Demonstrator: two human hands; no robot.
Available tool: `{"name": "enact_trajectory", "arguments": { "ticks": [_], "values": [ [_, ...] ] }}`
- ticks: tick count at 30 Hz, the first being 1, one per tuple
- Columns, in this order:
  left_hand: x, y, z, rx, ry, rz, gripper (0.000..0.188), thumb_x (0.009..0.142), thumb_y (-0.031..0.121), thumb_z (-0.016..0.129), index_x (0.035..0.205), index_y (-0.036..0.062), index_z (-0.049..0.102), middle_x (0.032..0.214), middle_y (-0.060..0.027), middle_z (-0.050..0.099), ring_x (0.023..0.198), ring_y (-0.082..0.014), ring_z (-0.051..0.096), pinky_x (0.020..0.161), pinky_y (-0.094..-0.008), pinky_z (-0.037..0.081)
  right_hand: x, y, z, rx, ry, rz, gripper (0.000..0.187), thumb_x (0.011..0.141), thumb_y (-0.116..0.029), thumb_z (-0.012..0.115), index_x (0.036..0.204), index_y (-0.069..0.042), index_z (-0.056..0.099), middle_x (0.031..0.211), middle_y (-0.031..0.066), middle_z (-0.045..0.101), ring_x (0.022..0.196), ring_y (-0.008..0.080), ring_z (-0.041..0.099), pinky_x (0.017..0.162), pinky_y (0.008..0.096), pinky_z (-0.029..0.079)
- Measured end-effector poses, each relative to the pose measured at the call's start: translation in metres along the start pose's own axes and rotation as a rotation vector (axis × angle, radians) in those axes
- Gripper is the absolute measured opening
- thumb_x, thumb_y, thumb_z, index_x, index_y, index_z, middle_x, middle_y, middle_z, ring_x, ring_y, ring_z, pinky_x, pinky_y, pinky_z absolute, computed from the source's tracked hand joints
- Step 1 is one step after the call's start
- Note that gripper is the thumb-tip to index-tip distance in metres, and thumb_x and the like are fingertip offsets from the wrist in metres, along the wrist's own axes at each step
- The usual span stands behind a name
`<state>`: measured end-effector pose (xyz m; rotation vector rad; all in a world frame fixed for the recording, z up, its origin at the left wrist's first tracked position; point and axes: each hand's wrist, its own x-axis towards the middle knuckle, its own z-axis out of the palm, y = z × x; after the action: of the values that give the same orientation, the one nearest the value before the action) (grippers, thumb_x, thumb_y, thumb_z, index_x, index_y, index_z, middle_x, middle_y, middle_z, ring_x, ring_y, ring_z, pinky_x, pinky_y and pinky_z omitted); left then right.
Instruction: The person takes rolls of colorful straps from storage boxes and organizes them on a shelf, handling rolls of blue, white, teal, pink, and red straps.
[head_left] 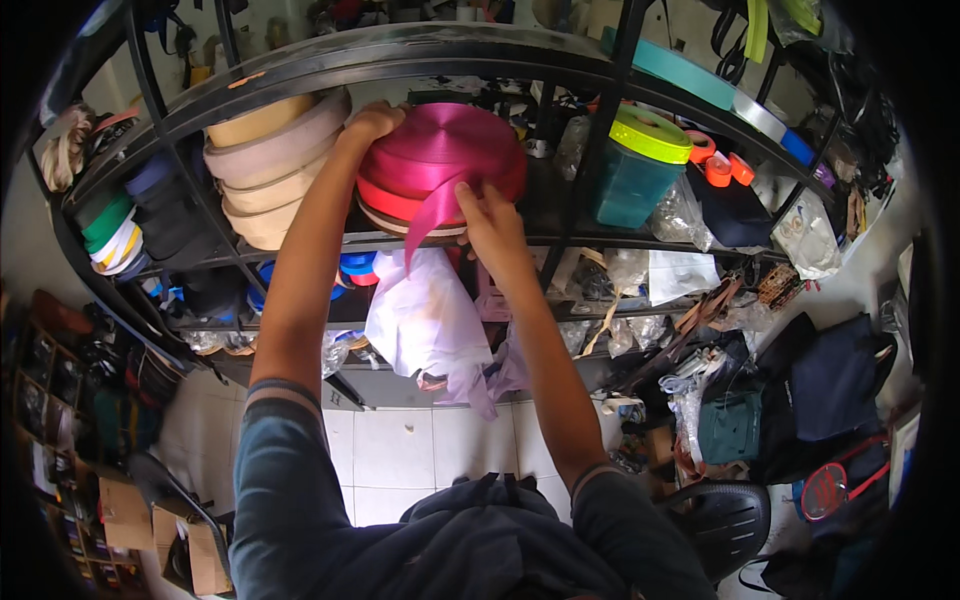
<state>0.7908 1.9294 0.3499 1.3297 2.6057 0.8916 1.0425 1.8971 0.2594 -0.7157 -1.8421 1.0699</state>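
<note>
A large roll of glossy pink ribbon (pixel 450 135) lies flat on top of a red roll (pixel 388 202), stacked on the black shelf in front of me. Below the red one a beige-and-brown roll (pixel 385 225) shows its edge. My left hand (pixel 378 121) grips the far left rim of the pink roll, its fingertips mostly hidden. At the near right side, my right hand (pixel 488 222) is closed on the stack's edge, with fingers by the pink ribbon's loose end (pixel 428 222). That end hangs down over the front of the stack.
Beige and pale pink rolls (pixel 265 180) are piled left of the stack. To the right, a neon yellow roll (pixel 650 133) sits on a teal container (pixel 638 190), near small orange rolls (pixel 718 165). A white plastic bag (pixel 425 310) hangs below. Black chairs (pixel 722 525) stand behind me.
</note>
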Motion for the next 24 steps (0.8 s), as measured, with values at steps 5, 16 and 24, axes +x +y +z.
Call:
{"name": "enact_trajectory", "arguments": {
  "ticks": [5,16,24],
  "values": [
    [0.022,-0.023,-0.004,0.324,-0.080,0.190,0.066,0.088,0.052,0.037,0.128,0.0016,0.052,0.135,-0.0215,0.046,0.125,-0.0361,0.044,0.106,-0.0376,0.032,-0.011,-0.015,-0.001,0.306,-0.186,0.170,0.062,0.093,-0.041,0.052,0.136,0.001,0.035,0.089,0.0121,0.062,0.064,0.0176,0.060,0.050,0.0269,0.049],
    [-0.089,-0.006,-0.032,-0.163,-0.142,0.007,0.059,0.088,0.047,0.047,0.094,-0.0103,0.060,0.075,-0.0178,0.064,0.046,-0.0211,0.059,0.043,-0.0304,0.048,-0.008,-0.002,-0.019,0.605,0.161,0.179,0.072,0.086,-0.034,0.064,0.136,-0.001,0.023,0.129,0.0187,0.044,0.110,0.0249,0.052,0.077,0.0371,0.053],
    [-0.187,-0.013,-0.014,-0.779,-0.207,-0.053,0.062,0.085,0.054,0.055,0.104,-0.0053,0.051,0.083,-0.0138,0.060,0.054,-0.0232,0.062,0.049,-0.0329,0.053,0.006,0.009,-0.049,0.865,0.197,0.173,0.064,0.079,-0.018,0.071,0.129,-0.003,0.035,0.119,0.0159,0.048,0.104,0.0239,0.054,0.086,0.0354,0.049]
  ]
}}
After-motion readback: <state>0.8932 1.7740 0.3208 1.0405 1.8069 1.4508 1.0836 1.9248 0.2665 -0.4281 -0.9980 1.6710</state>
